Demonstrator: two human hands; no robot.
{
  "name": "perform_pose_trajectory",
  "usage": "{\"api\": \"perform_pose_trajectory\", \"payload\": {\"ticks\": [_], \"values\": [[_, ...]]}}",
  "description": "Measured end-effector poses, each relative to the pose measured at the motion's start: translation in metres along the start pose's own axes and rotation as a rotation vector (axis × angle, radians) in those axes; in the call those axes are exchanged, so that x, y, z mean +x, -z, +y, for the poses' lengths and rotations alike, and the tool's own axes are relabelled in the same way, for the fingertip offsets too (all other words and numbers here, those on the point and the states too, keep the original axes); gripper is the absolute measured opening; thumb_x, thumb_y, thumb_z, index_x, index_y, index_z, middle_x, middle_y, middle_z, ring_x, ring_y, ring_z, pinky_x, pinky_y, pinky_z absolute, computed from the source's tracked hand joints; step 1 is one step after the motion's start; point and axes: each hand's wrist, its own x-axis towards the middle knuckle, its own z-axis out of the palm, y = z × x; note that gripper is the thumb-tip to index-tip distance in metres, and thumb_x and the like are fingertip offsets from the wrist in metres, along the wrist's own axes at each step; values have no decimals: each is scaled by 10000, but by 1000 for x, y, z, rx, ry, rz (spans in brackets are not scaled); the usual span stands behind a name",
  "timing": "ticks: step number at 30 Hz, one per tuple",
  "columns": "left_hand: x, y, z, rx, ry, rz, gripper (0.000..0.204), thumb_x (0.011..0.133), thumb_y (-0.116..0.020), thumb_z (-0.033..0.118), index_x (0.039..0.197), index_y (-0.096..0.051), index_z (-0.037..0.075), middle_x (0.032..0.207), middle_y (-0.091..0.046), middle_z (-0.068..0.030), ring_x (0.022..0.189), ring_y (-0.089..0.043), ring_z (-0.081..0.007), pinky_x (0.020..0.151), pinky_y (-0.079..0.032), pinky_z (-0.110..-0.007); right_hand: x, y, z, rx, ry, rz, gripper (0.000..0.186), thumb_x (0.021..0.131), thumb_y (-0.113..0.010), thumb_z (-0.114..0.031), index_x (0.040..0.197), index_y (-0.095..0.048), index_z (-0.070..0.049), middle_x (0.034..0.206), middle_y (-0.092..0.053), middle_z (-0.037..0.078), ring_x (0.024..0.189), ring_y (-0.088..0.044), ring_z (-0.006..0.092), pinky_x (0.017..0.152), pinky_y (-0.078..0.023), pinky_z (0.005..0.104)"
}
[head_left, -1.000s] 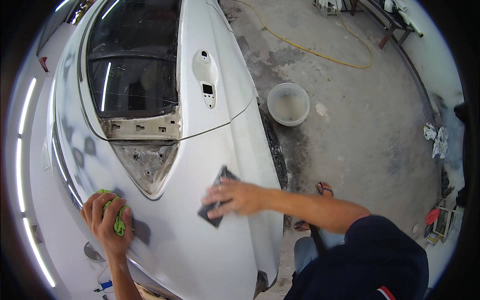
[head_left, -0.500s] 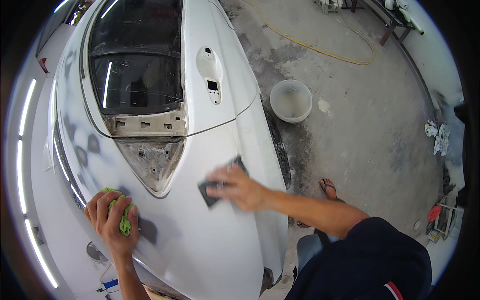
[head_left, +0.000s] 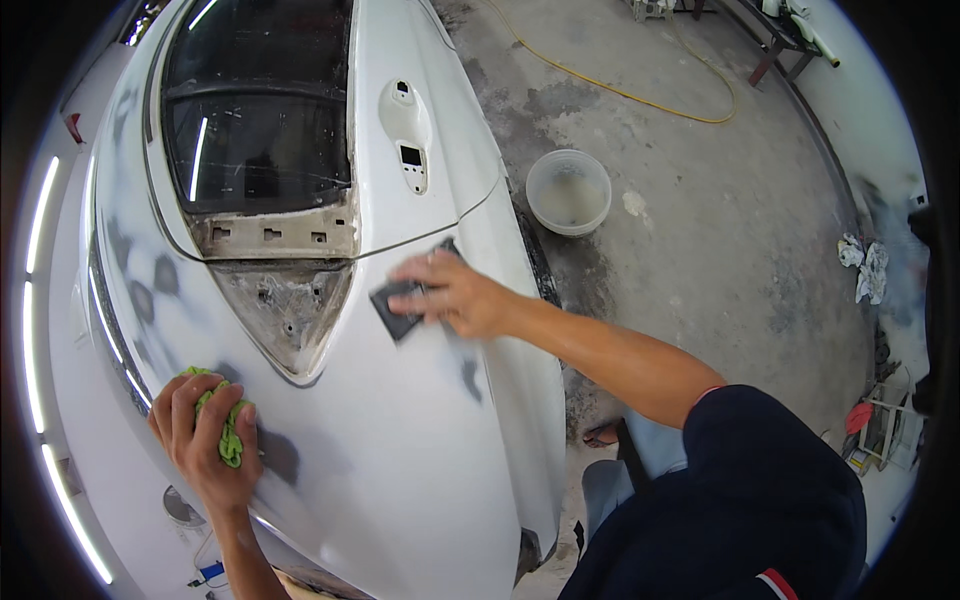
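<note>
A white car body panel [head_left: 400, 500], with dark grey patches showing through its paint, lies under both my hands. My right hand [head_left: 460, 293] is closed over a dark grey sanding pad [head_left: 395, 312] and presses it flat on the panel, near the seam of the door [head_left: 440, 150]. Motion blurs the fingers, and they hide the pad's middle. A crumpled green cloth [head_left: 232, 445] is gripped in my left hand [head_left: 200, 440], which rests on the panel's left side. Between the hands and beyond them is the bare triangular recess [head_left: 290, 305] below the dark window [head_left: 260, 140].
On the concrete floor [head_left: 700, 290] to the right stands a translucent bucket [head_left: 568, 195] holding cloudy liquid. A yellow hose [head_left: 620, 95] curves across the far floor. Crumpled paper [head_left: 870, 270] lies by the right wall, with a small metal frame [head_left: 885, 430] nearer.
My right hand has slid the sanding pad farther away along the panel, toward the door seam, uncovering a grey patch. My left hand keeps its place on the car; the whole view has shifted slightly.
</note>
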Motion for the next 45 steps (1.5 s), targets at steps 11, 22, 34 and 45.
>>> {"api": "perform_pose_trajectory", "payload": {"ticks": [11, 22, 34, 45], "values": [[1, 2, 2, 10, 15, -4, 159, 811, -819, 176, 940, -755, 108, 1074, -699, -41, 1158, -623, -312, 1057, -410, -475, 2, -6, 0, -50, -108, 86, 622, 889, -722, -15, 1443, -685, -296, 1598, -529, 103, 1461, -501, 338, 1197, -346, 582], [1, 3, 3, 20, 11, -11, 166, 808, -814, 185, 946, -757, 113, 1084, -698, -44, 1173, -617, -316, 1067, -406, -478, -10, -23, -32, -61, -214, 54, 533, 968, -661, -91, 1445, -681, -327, 1627, -510, 70, 1498, -477, 305, 1252, -270, 577], [0, 0, 1, 19, -6, 11, 173, 826, -798, 215, 938, -743, 96, 1068, -697, -63, 1159, -626, -325, 1042, -429, -476, -33, -31, -70, -129, -295, -153, 555, 947, -713, -113, 1449, -672, -348, 1630, -505, 41, 1521, -457, 283, 1267, -267, 583], [-4, -3, -2, 27, -1, 24, 200, 752, -841, 145, 906, -718, 107, 1058, -693, -64, 1150, -630, -327, 1019, -455, -488, -54, -39, -73, -60, -242, -137, 544, 972, -648, -57, 1453, -680, -311, 1653, -477, 62, 1546, -426, 324, 1286, -201, 588]]}}
